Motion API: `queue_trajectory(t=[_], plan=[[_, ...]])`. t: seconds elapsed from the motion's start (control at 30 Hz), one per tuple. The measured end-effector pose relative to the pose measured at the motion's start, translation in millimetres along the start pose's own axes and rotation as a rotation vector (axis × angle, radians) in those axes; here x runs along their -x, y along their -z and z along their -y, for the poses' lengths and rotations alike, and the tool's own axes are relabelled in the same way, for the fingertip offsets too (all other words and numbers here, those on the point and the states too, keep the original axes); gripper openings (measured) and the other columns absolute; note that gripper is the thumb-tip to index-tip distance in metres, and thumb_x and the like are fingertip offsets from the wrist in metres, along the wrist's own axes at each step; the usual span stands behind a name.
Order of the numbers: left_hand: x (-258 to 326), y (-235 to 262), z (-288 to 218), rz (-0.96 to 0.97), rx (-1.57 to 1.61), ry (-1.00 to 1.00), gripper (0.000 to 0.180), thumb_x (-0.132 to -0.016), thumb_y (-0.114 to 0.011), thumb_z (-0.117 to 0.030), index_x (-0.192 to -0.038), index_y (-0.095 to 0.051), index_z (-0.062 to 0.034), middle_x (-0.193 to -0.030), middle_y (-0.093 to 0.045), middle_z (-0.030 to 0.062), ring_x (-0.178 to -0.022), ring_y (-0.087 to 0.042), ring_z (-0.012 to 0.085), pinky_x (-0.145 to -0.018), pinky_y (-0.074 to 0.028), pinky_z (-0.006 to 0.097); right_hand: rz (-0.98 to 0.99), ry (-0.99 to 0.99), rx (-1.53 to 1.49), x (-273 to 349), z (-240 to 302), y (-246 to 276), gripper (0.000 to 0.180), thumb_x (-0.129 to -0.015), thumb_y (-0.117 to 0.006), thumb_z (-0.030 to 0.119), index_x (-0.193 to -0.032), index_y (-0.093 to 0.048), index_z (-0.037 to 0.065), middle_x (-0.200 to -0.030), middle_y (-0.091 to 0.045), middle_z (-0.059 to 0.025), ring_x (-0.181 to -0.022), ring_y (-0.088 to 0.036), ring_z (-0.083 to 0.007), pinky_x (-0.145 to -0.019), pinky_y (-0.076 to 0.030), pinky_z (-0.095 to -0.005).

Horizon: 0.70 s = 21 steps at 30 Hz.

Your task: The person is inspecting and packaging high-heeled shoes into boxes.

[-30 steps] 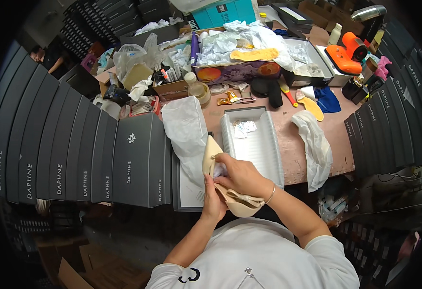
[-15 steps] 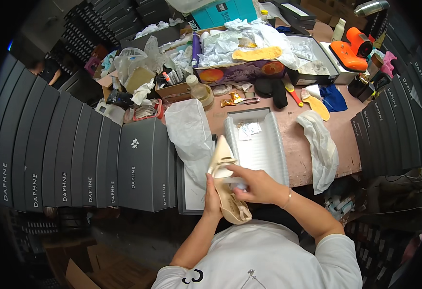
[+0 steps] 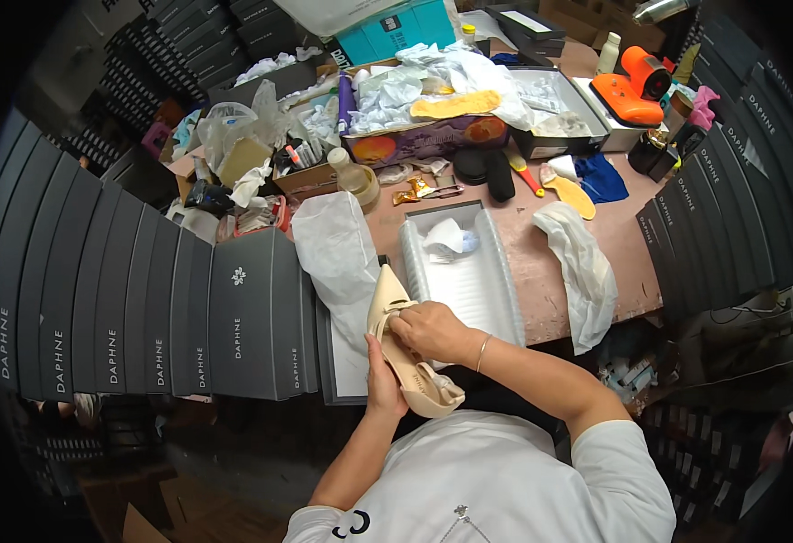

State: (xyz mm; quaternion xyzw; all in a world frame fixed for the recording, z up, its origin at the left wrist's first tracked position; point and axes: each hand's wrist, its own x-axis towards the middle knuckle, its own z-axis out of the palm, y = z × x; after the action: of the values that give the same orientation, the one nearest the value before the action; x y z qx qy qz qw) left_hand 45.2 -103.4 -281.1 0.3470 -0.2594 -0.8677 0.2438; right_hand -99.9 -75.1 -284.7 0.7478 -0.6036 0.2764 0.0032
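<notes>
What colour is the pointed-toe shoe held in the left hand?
Pale cream-beige; the pointed-toe shoe shows best in the head view.

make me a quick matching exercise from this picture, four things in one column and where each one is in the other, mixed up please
Column 1
1. cream shoe
2. blue cloth
3. orange device
4. long white paper

Column 2
A. hanging over the front edge of the table
B. on a white box
C. held by the left hand, right hand at its opening
D. beside a yellow insole

Pairs: 1-C, 2-D, 3-B, 4-A
</notes>
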Motion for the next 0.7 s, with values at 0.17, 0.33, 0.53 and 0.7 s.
queue_trajectory(t=[0.17, 0.33, 0.53, 0.7], plan=[[-19, 16, -14, -0.009, 0.015, -0.003, 0.071, -0.094, -0.025, -0.067, -0.118, -0.054, -0.0070, -0.093, -0.058, 0.0065, -0.076, -0.056, 0.0156, -0.066, -0.051, 0.031, -0.126, -0.161, -0.020, 21, 8, 27, 0.021, -0.068, -0.067, 0.012, -0.085, -0.055, 0.008, -0.073, -0.056, -0.0047, -0.065, -0.061, -0.0225, -0.056, -0.049, -0.0345], [-9, -7, 5, 0.046, -0.042, 0.004, 0.069, -0.097, -0.020, -0.063, -0.132, -0.044, -0.0082, -0.111, -0.056, 0.0072, -0.094, -0.057, 0.0169, -0.080, -0.049, 0.034, 0.026, -0.041, 0.135, 0, -4, 16, 0.019, -0.071, -0.066, 0.016, -0.084, -0.055, 0.009, -0.077, -0.058, -0.0038, -0.068, -0.062, -0.0209, -0.060, -0.046, -0.0306], [-10, 0, 0, -0.064, 0.017, -0.021, 0.069, -0.096, -0.024, -0.064, -0.134, -0.044, -0.0107, -0.114, -0.054, 0.0061, -0.100, -0.055, 0.0169, -0.085, -0.049, 0.034, -0.031, -0.025, 0.041, 9, 3, 16, 0.014, -0.069, -0.065, 0.012, -0.078, -0.055, 0.008, -0.069, -0.053, -0.0049, -0.062, -0.060, -0.0224, -0.057, -0.048, -0.0352], [-29, 18, -25, -0.131, -0.078, -0.040, 0.076, -0.092, -0.023, -0.071, -0.124, -0.050, -0.0073, -0.096, -0.058, 0.0080, -0.075, -0.059, 0.0183, -0.063, -0.053, 0.034, -0.228, -0.355, 0.342, 31, -33, 49, 0.041, -0.076, -0.067, 0.010, -0.116, -0.057, 0.003, -0.106, -0.061, -0.0191, -0.094, -0.060, -0.0305, -0.083, -0.049, -0.0401]])
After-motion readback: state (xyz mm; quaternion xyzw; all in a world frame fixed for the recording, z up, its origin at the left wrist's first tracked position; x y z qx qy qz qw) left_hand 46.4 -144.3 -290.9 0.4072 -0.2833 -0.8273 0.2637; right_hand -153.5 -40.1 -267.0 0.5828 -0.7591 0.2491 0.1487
